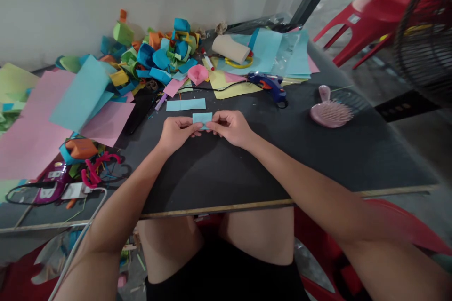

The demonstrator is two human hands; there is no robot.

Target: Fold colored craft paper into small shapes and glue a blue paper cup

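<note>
Between both hands, just above the dark tabletop, I hold a small light-blue piece of paper [202, 117]. My left hand [179, 132] pinches its left side between thumb and fingers. On the opposite side, my right hand [229, 127] grips it the same way, the two thumbs nearly meeting along the lower edge. A light-blue paper strip [185, 104] lies flat just beyond my left hand. Farther back are a pink folded paper piece [197, 75] and a blue glue gun [270, 85] with a black cord.
Folded colored paper pieces [158, 54] are heaped along the wall. Pink paper sheets [38, 122] spread at left, near a purple device [54, 186] with cables. A pink hairbrush [330, 112] lies at right. A cardboard tube [230, 49] rests at the back; a fan [427, 33] stands far right.
</note>
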